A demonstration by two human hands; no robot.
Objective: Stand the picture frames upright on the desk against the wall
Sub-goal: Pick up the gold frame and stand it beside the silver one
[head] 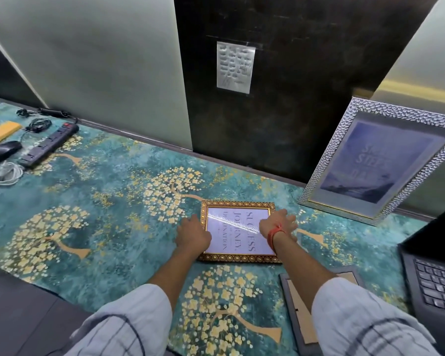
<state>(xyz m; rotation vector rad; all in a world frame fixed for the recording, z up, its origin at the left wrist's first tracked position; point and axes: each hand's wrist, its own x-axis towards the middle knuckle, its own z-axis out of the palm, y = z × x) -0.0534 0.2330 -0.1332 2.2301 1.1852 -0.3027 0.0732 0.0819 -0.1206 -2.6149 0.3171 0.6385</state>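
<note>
A small gold-framed picture (238,231) with printed words lies flat, face up, on the teal flowered desk cover (113,201). My left hand (193,233) grips its left edge, and my right hand (279,223), a red thread at the wrist, grips its right edge. A larger silver-framed picture (380,160) stands upright at the right, leaning against the wall. A third frame (301,299) lies face down near the front right, partly hidden by my right sleeve.
An open black laptop (437,278) sits at the right edge. At the far left lie a power strip (49,145), a black mouse (3,151), coiled cables (7,173) and a yellow pad (1,133). A paper note (235,66) is taped to the dark wall panel.
</note>
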